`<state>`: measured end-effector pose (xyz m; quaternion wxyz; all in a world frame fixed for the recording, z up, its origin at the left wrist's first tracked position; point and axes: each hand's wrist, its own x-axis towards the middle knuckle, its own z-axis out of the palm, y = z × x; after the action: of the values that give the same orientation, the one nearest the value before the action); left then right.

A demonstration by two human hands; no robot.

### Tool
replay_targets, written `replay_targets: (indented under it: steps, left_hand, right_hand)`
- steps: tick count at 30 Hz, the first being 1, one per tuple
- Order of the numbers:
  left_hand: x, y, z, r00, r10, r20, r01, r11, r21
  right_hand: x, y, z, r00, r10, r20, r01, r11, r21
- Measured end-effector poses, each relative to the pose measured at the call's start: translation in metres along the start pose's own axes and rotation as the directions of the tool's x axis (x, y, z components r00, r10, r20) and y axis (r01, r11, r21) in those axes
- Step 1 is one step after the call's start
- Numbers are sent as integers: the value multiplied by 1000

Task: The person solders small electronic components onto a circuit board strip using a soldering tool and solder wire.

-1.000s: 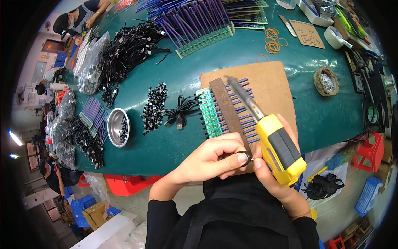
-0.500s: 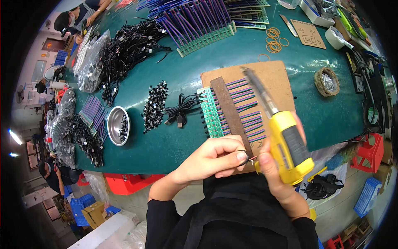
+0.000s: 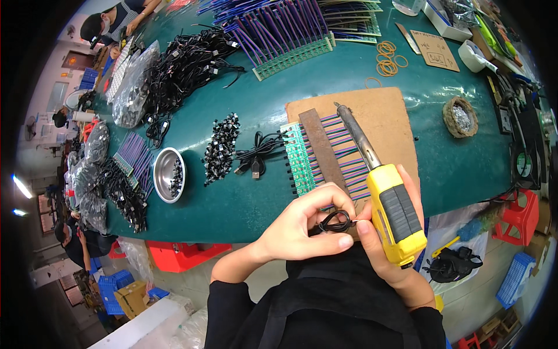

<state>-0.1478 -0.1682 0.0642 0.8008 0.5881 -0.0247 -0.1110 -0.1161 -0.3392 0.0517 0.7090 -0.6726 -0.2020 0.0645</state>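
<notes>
My left hand (image 3: 311,227) holds a small coil of black cable (image 3: 336,221) between thumb and fingers. In my right hand (image 3: 386,247) is a yellow and black soldering iron (image 3: 396,203), its dark metal tip slanting up and left over the board. The right thumb and finger also pinch the cable's thin end, close to the left fingertips. Beyond both hands, a rusty metal bar (image 3: 325,151) lies across a row of green circuit boards (image 3: 300,158) with purple, pink and green wires (image 3: 347,152), on a brown board (image 3: 381,113).
Black USB cables (image 3: 256,157), a pile of small black parts (image 3: 221,148) and a metal bowl (image 3: 169,174) lie left on the green table. A round solder tin (image 3: 460,117) stands right. Wired boards (image 3: 293,55) and rubber bands (image 3: 386,58) are at the back. Red stools (image 3: 517,215) stand below.
The soldering iron has swung to a steeper, steadier tilt, its tip further left. My left fingers have opened out a little around the coil, now showing more of the cable.
</notes>
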Motion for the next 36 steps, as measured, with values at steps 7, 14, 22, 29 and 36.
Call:
replay_targets:
  steps: [7,14,22,29,36]
  left_hand:
    - [-7,4,-6,993,0,-117,43,930,365]
    - [-8,8,-8,990,112,-88,-54,868,493]
    - [18,-10,-83,859,324,-396,153,576,803]
    - [30,-21,-91,863,333,-379,205,455,867]
    - [32,-26,-90,850,363,-381,233,388,892]
  right_hand:
    - [-1,-3,4,997,-36,74,48,986,-159]
    - [-1,-1,5,997,-48,53,53,992,-112]
    - [2,-15,0,915,399,-54,-362,873,326]
    - [-16,10,-5,870,469,153,-483,748,455]
    - [-13,17,1,855,481,195,-517,756,400]
